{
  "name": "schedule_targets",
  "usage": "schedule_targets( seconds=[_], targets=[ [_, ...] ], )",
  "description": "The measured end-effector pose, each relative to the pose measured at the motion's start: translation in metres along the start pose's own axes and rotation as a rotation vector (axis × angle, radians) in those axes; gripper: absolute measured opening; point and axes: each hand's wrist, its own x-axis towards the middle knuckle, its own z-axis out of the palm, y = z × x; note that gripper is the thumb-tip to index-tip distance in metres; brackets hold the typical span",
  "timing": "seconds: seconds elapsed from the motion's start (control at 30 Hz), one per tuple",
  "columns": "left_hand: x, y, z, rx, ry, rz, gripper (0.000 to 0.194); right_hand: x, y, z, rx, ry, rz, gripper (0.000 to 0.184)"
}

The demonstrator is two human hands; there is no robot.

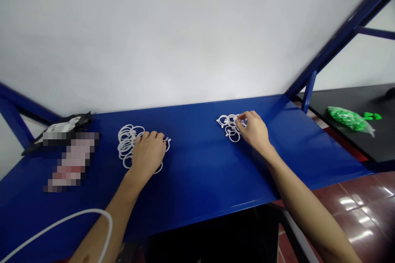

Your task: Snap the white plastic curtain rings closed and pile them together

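A larger pile of thin white plastic rings (126, 141), with small knobs or tails on some, lies on the blue table (197, 181) at the left. My left hand (149, 152) rests over the right part of this pile. Its fingers are curled down onto the rings and the fingertips are hidden, as are the rings beneath the palm. Farther right is a smaller group of similar white rings (232, 133). There my right hand (252, 129) has thumb and forefinger closed in a pinch on a ring at the group's right edge.
A black plastic pouch (83, 120) with a white label lies at the table's left, beside a blurred-out item (74, 160). A white cable (83, 212) loops over my left forearm. On a black table (382, 131) at right is a bag of green pieces (348, 119).
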Motion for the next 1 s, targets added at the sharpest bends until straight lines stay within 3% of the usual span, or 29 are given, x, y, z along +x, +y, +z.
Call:
schedule_targets(
  seconds=[0.1,0.17,0.3,0.43,0.53,0.63,0.83,1.0],
  targets=[
    [0.003,0.000,0.001,-0.036,0.014,0.006,0.029,0.000,0.001,0.003,-0.070,-0.053,0.030,0.013],
    [0.005,0.000,-0.002,-0.127,0.049,0.001,0.026,-0.003,-0.003,0.005,-0.074,-0.021,0.009,0.016],
    [0.005,0.008,-0.008,-0.550,0.112,0.040,0.015,-0.015,-0.023,0.006,0.098,0.046,-0.171,0.014],
    [-0.004,0.029,-0.015,-0.918,0.072,0.104,0.012,-0.038,-0.048,0.006,0.445,-0.174,-0.414,0.015],
    [-0.012,0.045,-0.018,-1.056,0.007,0.130,0.012,-0.053,-0.062,0.007,0.631,-0.394,-0.479,0.019],
    [-0.018,0.054,-0.017,-1.178,-0.032,0.104,0.013,-0.059,-0.069,0.007,0.731,-0.506,-0.428,0.016],
    [-0.021,0.058,-0.015,-1.487,-0.065,-0.023,0.017,-0.060,-0.072,0.007,0.893,-0.599,-0.218,0.017],
    [-0.022,0.060,-0.017,-1.500,-0.057,-0.020,0.015,-0.063,-0.071,0.013,0.987,-0.616,-0.166,0.018]
  ],
)
